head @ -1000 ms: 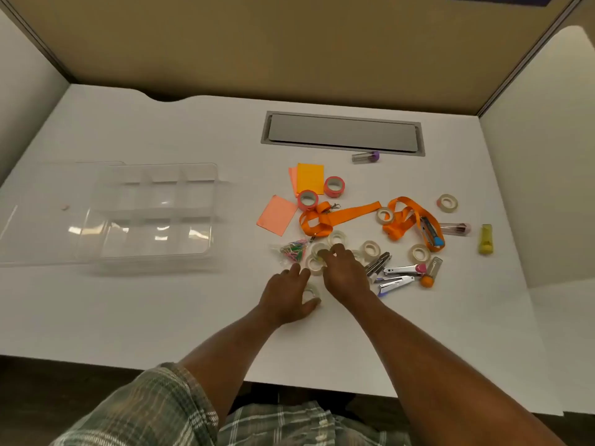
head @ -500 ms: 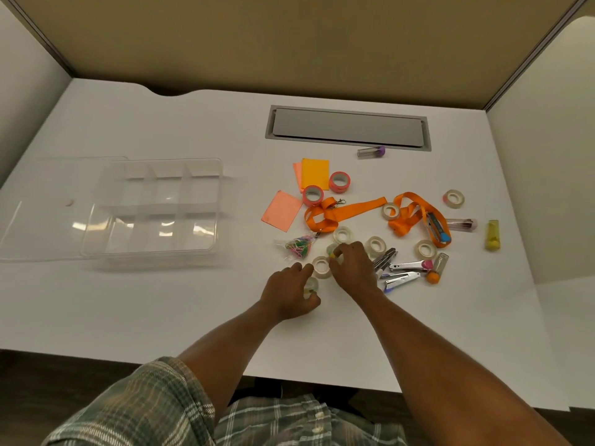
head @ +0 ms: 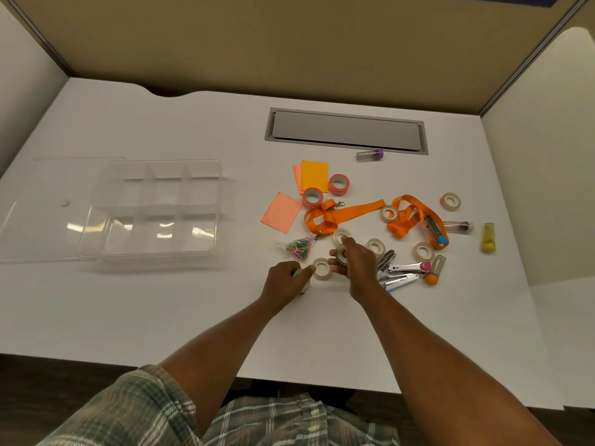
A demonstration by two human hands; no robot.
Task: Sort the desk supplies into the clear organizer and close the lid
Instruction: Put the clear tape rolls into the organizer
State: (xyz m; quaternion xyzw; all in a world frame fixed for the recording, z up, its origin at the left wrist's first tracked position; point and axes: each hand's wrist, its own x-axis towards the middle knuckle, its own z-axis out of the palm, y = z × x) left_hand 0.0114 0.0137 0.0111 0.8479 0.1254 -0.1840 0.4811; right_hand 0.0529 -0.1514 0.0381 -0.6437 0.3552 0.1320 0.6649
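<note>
Near the front edge of the white counter, among scattered desk supplies, the right hand has its grip closed on a small whitish roll of tape, pinched between thumb and fingers. Just beside it, the left hand curls its grip round a small pale object that is mostly hidden. One fingertip touches a second whitish tape roll, which lies flat. Well apart to the left sits the clear plastic compartment organizer, with its clear lid open and lying flat alongside.
</note>
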